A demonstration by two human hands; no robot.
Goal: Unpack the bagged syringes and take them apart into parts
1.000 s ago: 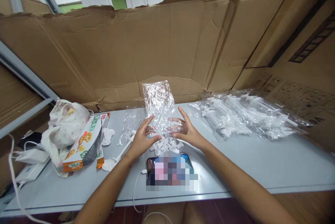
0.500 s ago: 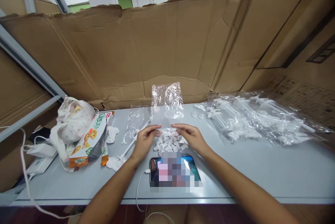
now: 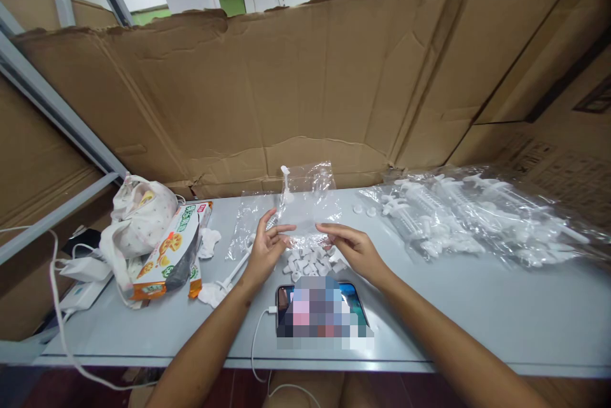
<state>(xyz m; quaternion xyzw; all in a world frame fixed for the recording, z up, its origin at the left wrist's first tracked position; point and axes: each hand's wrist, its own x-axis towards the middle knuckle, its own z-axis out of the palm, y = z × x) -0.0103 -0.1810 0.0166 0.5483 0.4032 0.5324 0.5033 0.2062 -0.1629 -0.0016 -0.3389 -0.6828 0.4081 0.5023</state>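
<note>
My left hand (image 3: 265,250) and my right hand (image 3: 351,249) pinch the lower edge of a clear plastic bag (image 3: 308,201) and hold it upright above the grey table (image 3: 477,306). A white syringe (image 3: 286,186) stands inside the bag, its plunger end up. Directly under my hands lies a small heap of white caps (image 3: 309,261). Another syringe (image 3: 233,273) lies flat on the table just left of my left hand.
A phone (image 3: 322,312) on a white cable lies near the front edge. A pile of bagged syringes (image 3: 468,217) fills the right side. At the left sit a snack packet (image 3: 174,252), a cloth bag (image 3: 138,217) and chargers. Cardboard walls (image 3: 305,90) close in the back and right.
The bag has sunk lower between my hands. A white syringe now stands inside it. My fingers have gone from spread to pinched on the bag's edge.
</note>
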